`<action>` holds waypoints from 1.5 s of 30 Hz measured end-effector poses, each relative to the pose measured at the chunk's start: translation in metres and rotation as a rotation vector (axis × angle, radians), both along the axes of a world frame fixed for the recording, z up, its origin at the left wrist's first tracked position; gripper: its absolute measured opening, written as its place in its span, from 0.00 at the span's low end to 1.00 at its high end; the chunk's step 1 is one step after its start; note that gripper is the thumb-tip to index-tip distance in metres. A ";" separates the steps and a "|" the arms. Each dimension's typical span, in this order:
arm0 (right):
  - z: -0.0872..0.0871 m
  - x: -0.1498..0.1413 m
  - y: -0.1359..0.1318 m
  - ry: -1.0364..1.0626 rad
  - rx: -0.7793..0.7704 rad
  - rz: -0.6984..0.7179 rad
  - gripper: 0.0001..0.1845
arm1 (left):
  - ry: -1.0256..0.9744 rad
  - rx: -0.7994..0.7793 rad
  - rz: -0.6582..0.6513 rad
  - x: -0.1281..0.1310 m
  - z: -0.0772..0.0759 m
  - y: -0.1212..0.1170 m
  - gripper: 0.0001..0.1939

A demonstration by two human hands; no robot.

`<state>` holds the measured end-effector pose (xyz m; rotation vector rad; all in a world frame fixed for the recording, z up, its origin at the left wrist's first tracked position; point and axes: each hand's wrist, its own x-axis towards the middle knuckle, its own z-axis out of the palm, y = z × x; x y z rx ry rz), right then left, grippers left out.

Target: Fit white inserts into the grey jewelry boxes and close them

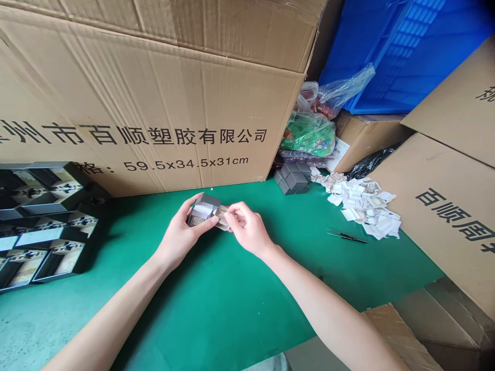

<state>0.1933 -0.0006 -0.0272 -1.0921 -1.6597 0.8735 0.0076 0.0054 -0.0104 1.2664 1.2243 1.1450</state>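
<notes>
1. The left hand (180, 232) is cradling a grey block (203, 202) above the green mat (247, 304), left of centre. Its fingers are pressed together and wrapping the block, which has white paper showing on its near face.
2. The right hand (247, 226) is reaching in from the right, its fingertips (231, 215) pinching a tan strip (221, 216) at the block's right edge.
3. The step in hand is working this strip at the block with both hands. The pinch is calling for the left hand to keep the block steady.
4. The fingers are hiding most of the block and strip, so the strip's full length and how it is joined to the block are hard to make out. The strip appears to be card or paper, though the view is poor.
5. A stack of grey blocks (292, 178) is standing far right of the hands, beside a heap of white scraps (359, 203). Tweezers (346, 236) are lying near the heap.
6. A black tray (50, 221) is sitting at the left, cut off by the frame's left edge. A printed carton (154, 103) is standing along the far side, and a blue crate (402, 56) is leaning at the far right.
</notes>
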 end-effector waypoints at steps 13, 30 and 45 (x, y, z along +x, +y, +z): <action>-0.005 -0.004 0.001 0.004 0.162 -0.090 0.08 | 0.077 0.026 -0.035 0.000 0.000 -0.001 0.44; 0.000 -0.005 0.000 -0.015 0.226 -0.079 0.12 | -0.035 -0.035 -0.031 0.003 0.009 -0.004 0.40; 0.003 -0.009 -0.005 0.046 0.219 -0.200 0.12 | -0.100 -0.044 -0.047 0.004 0.006 -0.004 0.38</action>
